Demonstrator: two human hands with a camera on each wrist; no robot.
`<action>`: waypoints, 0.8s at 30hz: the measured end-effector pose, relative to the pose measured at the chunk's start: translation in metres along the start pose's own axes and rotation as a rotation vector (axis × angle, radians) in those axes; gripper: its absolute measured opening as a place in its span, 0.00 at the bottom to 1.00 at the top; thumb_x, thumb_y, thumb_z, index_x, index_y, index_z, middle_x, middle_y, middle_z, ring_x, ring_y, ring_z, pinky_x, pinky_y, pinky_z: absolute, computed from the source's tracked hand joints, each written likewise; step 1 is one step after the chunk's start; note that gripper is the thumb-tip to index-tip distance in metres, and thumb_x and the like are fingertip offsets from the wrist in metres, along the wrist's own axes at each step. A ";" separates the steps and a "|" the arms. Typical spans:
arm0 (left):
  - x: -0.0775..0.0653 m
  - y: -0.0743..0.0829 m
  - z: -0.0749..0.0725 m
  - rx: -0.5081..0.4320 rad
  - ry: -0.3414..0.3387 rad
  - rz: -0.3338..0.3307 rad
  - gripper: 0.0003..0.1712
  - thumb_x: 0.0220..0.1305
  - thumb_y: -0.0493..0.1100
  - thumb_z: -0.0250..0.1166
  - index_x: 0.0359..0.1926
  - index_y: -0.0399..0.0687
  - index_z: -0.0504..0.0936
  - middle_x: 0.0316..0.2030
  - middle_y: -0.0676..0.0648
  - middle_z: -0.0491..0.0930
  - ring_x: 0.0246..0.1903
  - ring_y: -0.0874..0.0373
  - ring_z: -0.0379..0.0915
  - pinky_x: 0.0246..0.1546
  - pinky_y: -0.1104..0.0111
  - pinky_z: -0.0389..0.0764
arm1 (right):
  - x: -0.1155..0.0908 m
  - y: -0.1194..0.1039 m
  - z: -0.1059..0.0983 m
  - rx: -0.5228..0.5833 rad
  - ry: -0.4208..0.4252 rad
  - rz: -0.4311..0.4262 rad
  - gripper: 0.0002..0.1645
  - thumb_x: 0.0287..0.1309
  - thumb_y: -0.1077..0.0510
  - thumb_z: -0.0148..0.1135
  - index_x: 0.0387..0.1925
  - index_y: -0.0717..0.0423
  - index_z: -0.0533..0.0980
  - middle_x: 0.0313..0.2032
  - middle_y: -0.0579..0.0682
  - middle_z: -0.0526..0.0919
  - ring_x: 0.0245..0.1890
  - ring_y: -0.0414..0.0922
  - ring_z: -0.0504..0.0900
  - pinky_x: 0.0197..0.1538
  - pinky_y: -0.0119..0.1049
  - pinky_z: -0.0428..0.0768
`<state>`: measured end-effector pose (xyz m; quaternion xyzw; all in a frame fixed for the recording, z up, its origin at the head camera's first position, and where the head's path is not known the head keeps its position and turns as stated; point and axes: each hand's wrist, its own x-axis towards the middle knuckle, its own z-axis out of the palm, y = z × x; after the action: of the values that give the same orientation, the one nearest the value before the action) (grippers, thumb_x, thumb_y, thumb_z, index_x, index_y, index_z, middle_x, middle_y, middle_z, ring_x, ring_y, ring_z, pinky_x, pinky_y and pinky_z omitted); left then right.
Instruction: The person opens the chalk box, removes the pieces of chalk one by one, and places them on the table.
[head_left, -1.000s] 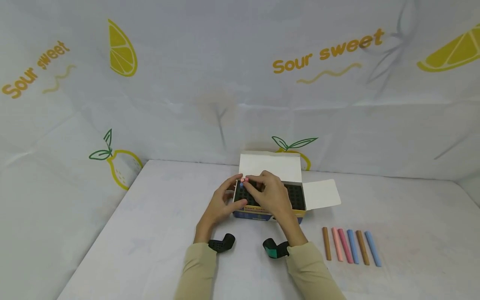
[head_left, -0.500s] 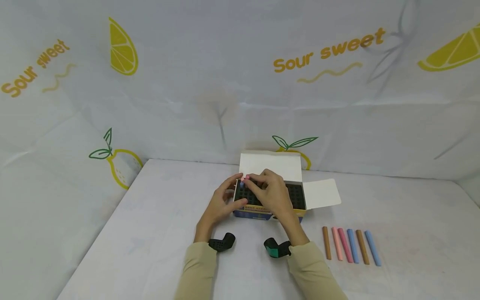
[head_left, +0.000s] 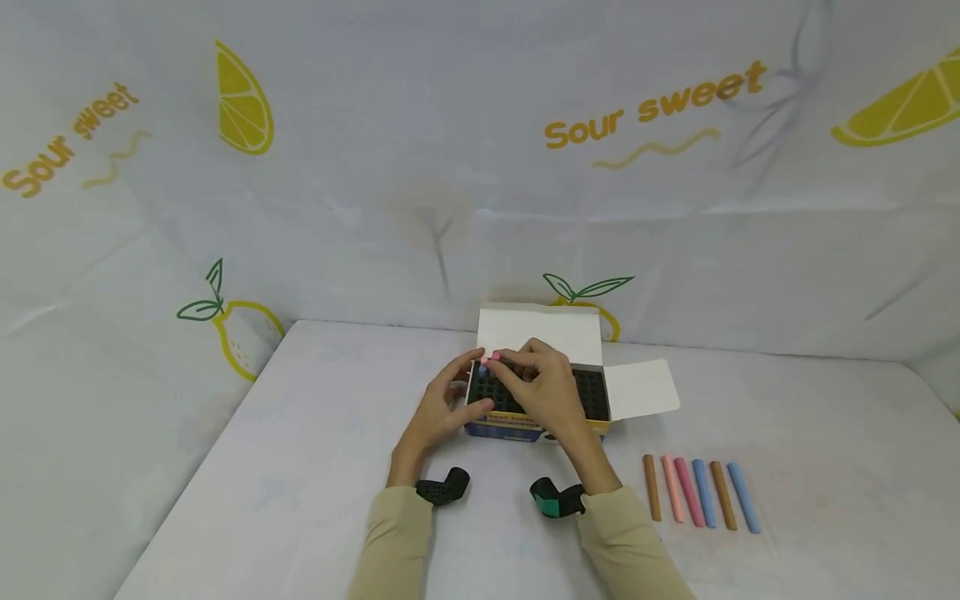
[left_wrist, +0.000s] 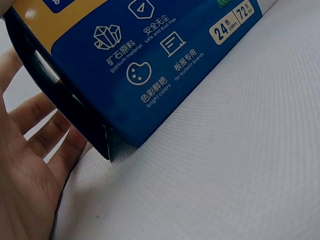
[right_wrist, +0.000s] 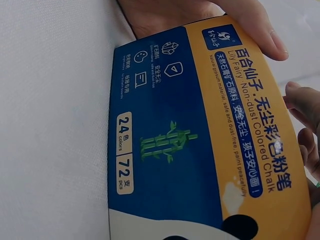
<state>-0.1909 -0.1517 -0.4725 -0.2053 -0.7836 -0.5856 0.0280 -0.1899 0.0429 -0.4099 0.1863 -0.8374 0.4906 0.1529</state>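
Pink chalk [head_left: 496, 356]: pinched in right hand [head_left: 546, 385]. Box [head_left: 501, 431]: gripped round one end in left hand [head_left: 441, 408]. Could snap if pressed down at a slant.

chalk box [right_wrist: 200, 135]: 1 | loose chalks [head_left: 704, 493]: brown 2, blue 2, pink 2

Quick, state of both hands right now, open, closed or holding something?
Left hand: holding the chalk box at its left end.
Right hand: pinching a pink chalk stick.
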 end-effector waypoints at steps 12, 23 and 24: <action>0.000 0.000 0.001 0.006 0.005 -0.010 0.44 0.60 0.58 0.71 0.75 0.56 0.67 0.61 0.41 0.76 0.56 0.52 0.71 0.62 0.50 0.76 | -0.002 0.001 -0.003 0.130 0.156 -0.032 0.10 0.55 0.61 0.76 0.40 0.61 0.89 0.22 0.51 0.70 0.21 0.35 0.64 0.25 0.26 0.64; 0.001 0.000 0.000 0.011 0.002 -0.009 0.44 0.61 0.58 0.71 0.75 0.56 0.67 0.59 0.42 0.77 0.55 0.53 0.71 0.61 0.51 0.76 | -0.007 -0.005 -0.015 0.182 0.167 -0.042 0.08 0.53 0.61 0.78 0.35 0.59 0.90 0.22 0.51 0.72 0.21 0.36 0.66 0.23 0.25 0.66; 0.001 0.000 0.000 0.012 0.001 -0.010 0.44 0.61 0.58 0.71 0.75 0.57 0.67 0.59 0.42 0.77 0.55 0.53 0.71 0.61 0.50 0.76 | -0.008 -0.006 -0.017 0.176 0.169 -0.049 0.07 0.52 0.61 0.78 0.35 0.59 0.90 0.22 0.51 0.72 0.21 0.35 0.66 0.23 0.25 0.66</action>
<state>-0.1918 -0.1516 -0.4724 -0.2011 -0.7881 -0.5812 0.0266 -0.1788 0.0566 -0.4003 0.1772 -0.7704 0.5724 0.2178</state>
